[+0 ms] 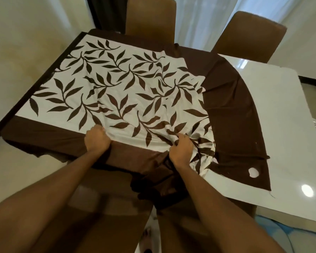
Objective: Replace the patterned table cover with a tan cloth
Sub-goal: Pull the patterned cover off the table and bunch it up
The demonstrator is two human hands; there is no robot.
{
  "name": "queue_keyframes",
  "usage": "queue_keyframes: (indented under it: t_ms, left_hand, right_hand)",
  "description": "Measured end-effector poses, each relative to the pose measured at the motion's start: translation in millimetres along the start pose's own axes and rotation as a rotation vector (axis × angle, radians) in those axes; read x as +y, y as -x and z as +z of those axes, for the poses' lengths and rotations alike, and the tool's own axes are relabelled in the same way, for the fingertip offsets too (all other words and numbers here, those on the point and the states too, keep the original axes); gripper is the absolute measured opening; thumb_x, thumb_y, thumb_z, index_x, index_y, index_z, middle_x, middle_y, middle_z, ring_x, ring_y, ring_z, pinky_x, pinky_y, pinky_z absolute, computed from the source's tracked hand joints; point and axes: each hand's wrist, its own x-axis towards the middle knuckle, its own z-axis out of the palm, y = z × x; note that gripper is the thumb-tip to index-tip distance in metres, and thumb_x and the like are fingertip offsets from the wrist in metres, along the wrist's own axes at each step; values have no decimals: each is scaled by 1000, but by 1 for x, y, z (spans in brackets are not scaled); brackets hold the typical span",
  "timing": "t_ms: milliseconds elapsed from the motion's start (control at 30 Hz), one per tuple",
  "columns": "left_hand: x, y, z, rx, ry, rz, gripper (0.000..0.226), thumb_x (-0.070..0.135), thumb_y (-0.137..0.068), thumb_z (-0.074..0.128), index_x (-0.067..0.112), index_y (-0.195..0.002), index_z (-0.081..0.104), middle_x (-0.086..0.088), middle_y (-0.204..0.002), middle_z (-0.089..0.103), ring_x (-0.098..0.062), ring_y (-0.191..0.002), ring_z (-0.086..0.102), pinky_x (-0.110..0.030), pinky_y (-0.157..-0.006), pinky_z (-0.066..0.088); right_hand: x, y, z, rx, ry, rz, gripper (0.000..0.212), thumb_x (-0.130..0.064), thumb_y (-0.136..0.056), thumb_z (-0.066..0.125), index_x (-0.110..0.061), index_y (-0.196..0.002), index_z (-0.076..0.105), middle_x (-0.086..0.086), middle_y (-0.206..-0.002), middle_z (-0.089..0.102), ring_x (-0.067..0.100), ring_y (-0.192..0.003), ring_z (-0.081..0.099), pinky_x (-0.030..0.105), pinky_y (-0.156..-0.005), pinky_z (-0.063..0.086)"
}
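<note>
Head view: cover [117, 88] lies over the left and middle of the table [281, 106]. It has a leaf print with a brown border. Its right side is rucked up, and the right end of the tabletop is bare.

Left hand [98, 137] grips the cover at the near edge, fingers curled into the fabric where print meets border. Right hand [181, 148] pinches a bunched fold just to the right; the border hangs off the near edge below it. 2 chairs [151, 17] stand at the far side. Tan cloth is not in view.

Step, by my read: gathering the cover off the table.
- Keep both grips firm and pull toward the body.
- Gather evenly so the far left corner slides free and doesn't snag on the table edge.
- Lift the bunch so the hanging border clears the floor.
- Go easy near the hole [253, 172] in the border; it could tear wider.
</note>
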Motion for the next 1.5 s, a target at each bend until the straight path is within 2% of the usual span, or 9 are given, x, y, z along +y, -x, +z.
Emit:
queue_keyframes:
  t_ms: [133,367,567,733,933,1033,1133,1300,1500]
  left_hand:
    - [89,5,-4,-190,627,-215,26,16,-97,46,8,-105,69,-6,-108,67,-24,-103,61,-30,-87,47]
    - [284,81,-39,-317,962,265,26,11,-99,50,20,-78,62,-1,-82,63,-15,-82,58,-30,-78,49]
    - [296,183,21,-838,549,704,15,13,-97,57,16,-84,64,2,-81,64,-8,-76,60,-27,-76,51]
    - [236,198,62,-578,266,846,17,23,-95,57,18,-101,72,2,-100,70,-13,-93,61,-31,-83,50]
    - [163,138,37,-62,210,587,34,39,-88,64,20,-117,64,2,-109,63,-15,-102,55,-42,-89,50]
    - [123,89,25,-5,-67,201,70,56,-85,63,19,-142,46,-12,-143,48,-34,-133,42,-57,-105,36]
    - [82,61,23,-148,-204,-120,86,63,-84,62,17,-150,33,-18,-155,33,-41,-140,31,-62,-107,32]
    - [75,67,47,12,-76,152,22,17,-93,57,2,-96,73,-18,-100,69,-39,-92,64,-43,-78,50]
    - [175,80,53,-35,491,-122,25,20,-98,56,5,-108,74,-12,-109,73,-28,-102,65,-28,-83,45]
  right_hand:
    - [-30,-34,-29,-120,-552,407,36,-5,-96,51,-11,-130,63,12,-123,68,33,-113,63,40,-95,54]
    - [-83,-85,-117,-341,-1609,388,28,-6,-72,55,1,-98,65,17,-80,72,28,-70,72,35,-69,60]
    - [79,-63,-171,-16,-463,470,11,-26,-91,63,-17,-90,68,7,-86,69,31,-88,70,30,-65,58]
    - [110,-42,-189,348,-301,425,29,-16,-87,62,-21,-113,71,0,-114,71,24,-108,65,33,-91,49]
    - [28,-45,-141,-153,0,225,112,-91,-61,62,-42,-154,24,7,-166,19,36,-152,18,62,-118,26]
    - [34,-41,-108,-330,139,326,128,-83,-60,73,-47,-157,-4,7,-168,-18,48,-152,-9,74,-116,7]
    - [58,-20,-81,-176,246,275,103,-60,-81,70,-40,-159,6,14,-168,2,45,-152,8,68,-119,13]
    - [57,-8,-70,-10,-43,99,70,-10,-87,61,-23,-152,41,11,-138,59,32,-128,54,44,-111,43]
    - [-10,-31,-62,-296,-828,295,45,1,-92,55,-16,-133,63,9,-126,69,30,-118,65,39,-103,52]
